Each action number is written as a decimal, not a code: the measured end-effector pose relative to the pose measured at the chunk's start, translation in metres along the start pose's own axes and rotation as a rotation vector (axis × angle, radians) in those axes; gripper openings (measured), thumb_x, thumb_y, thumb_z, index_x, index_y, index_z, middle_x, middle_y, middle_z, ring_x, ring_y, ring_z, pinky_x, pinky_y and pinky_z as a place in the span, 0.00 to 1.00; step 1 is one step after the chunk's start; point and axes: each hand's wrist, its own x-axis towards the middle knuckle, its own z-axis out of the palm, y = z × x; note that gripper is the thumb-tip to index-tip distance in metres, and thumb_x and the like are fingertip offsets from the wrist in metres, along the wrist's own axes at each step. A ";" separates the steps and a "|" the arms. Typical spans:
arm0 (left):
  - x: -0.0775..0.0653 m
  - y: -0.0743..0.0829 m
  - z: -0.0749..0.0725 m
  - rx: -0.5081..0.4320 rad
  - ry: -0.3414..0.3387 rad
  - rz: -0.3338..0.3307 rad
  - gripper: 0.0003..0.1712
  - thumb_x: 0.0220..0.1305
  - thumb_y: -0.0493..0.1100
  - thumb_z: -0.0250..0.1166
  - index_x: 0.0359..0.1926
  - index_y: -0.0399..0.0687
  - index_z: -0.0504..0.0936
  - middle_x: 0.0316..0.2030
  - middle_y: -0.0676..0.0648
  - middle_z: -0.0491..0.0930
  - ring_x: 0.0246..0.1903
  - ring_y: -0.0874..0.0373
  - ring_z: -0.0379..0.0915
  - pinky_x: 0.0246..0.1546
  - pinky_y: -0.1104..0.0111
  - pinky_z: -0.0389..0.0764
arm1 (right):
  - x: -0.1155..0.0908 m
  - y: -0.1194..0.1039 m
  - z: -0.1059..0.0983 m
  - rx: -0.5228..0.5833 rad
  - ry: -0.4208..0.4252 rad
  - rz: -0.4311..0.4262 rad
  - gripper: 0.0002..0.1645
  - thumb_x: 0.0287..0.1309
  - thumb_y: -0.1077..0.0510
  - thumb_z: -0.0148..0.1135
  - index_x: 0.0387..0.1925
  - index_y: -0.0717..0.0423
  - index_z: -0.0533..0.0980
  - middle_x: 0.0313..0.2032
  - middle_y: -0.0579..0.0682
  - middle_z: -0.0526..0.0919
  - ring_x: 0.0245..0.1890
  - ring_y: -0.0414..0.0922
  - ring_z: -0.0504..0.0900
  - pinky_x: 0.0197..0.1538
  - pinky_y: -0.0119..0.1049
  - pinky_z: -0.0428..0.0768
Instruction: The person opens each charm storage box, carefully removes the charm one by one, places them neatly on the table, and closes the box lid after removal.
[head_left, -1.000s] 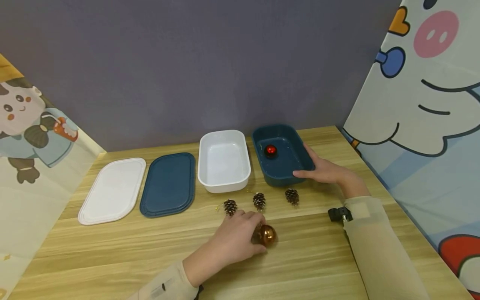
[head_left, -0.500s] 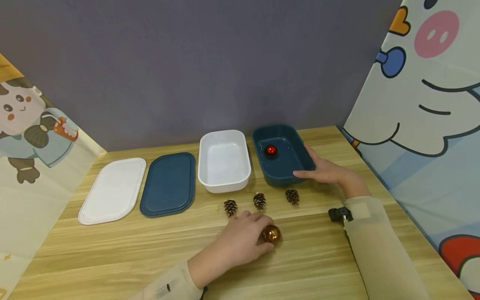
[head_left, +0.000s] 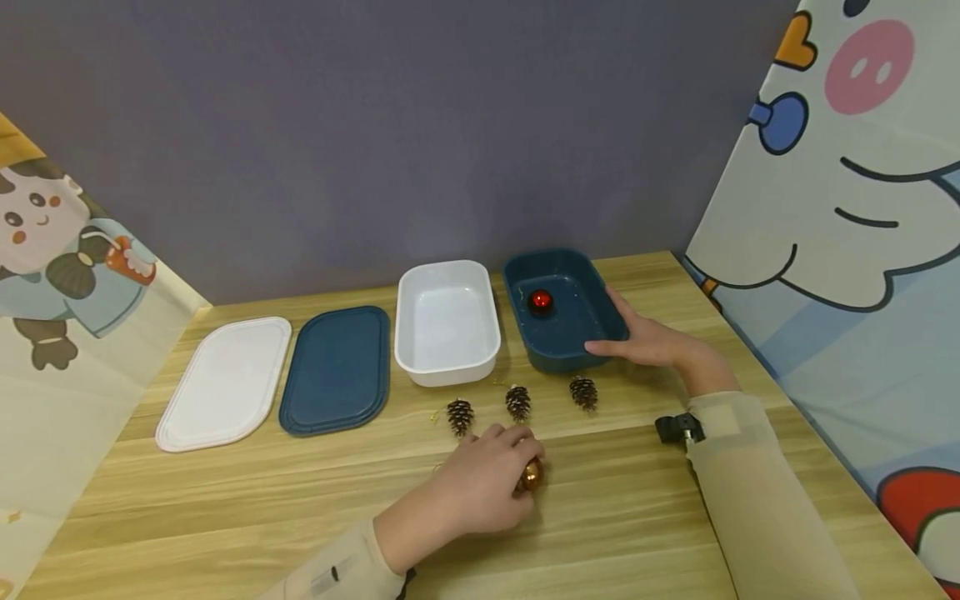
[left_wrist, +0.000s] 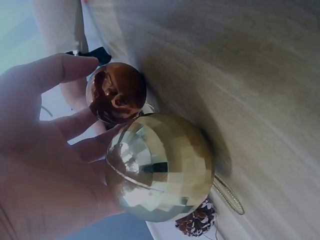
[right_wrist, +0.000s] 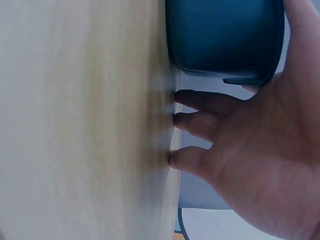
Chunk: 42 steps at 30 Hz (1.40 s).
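My left hand [head_left: 483, 483] holds a shiny copper bauble [head_left: 532, 475] low over the table, its fingers curled over it. In the left wrist view, the thumb and fingers are around that bauble, and a larger faceted gold bauble [left_wrist: 165, 167] sits against the palm side. The gold bauble is hidden under the hand in the head view. My right hand [head_left: 648, 342] rests at the near right corner of the dark blue container [head_left: 566, 329], thumb over the rim and fingers spread along the outside. A red bauble [head_left: 541, 302] lies inside that container.
Three pine cones lie in front of the containers: a left one [head_left: 460, 415], a middle one [head_left: 517, 402] and a right one [head_left: 583, 392]. A white container [head_left: 447, 321] stands beside the blue one. A blue lid [head_left: 336, 371] and a white lid [head_left: 225, 383] lie leftward.
The left hand and copper bauble shifted slightly right, then back left; the fingers now cover more of the bauble. The right hand and containers have stayed in place.
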 end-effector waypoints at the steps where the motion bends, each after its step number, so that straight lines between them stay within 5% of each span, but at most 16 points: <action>1: 0.000 0.000 0.000 -0.001 -0.004 0.000 0.34 0.60 0.50 0.72 0.68 0.59 0.79 0.69 0.52 0.78 0.65 0.51 0.76 0.62 0.40 0.81 | 0.000 0.000 0.000 -0.001 0.000 0.001 0.73 0.68 0.27 0.63 0.84 0.37 0.18 0.86 0.65 0.31 0.82 0.76 0.45 0.77 0.76 0.56; 13: 0.001 -0.001 0.001 0.002 0.001 -0.010 0.29 0.66 0.57 0.74 0.66 0.61 0.82 0.62 0.52 0.83 0.58 0.54 0.79 0.56 0.48 0.85 | 0.000 -0.001 0.000 -0.004 -0.001 -0.002 0.73 0.68 0.28 0.63 0.84 0.37 0.18 0.86 0.65 0.30 0.82 0.76 0.45 0.78 0.76 0.56; 21: 0.002 -0.003 0.002 -0.101 0.044 -0.013 0.35 0.60 0.64 0.78 0.62 0.50 0.85 0.56 0.47 0.86 0.53 0.53 0.85 0.56 0.62 0.87 | 0.001 0.000 0.000 -0.008 0.003 0.004 0.73 0.68 0.27 0.63 0.83 0.36 0.18 0.86 0.65 0.31 0.82 0.76 0.45 0.78 0.76 0.56; 42: 0.001 -0.002 -0.001 -0.099 0.045 -0.024 0.34 0.60 0.59 0.80 0.62 0.51 0.84 0.54 0.48 0.86 0.48 0.57 0.84 0.49 0.63 0.87 | 0.002 0.001 0.000 -0.003 0.006 0.008 0.73 0.67 0.27 0.63 0.84 0.36 0.18 0.86 0.66 0.32 0.82 0.76 0.45 0.78 0.76 0.56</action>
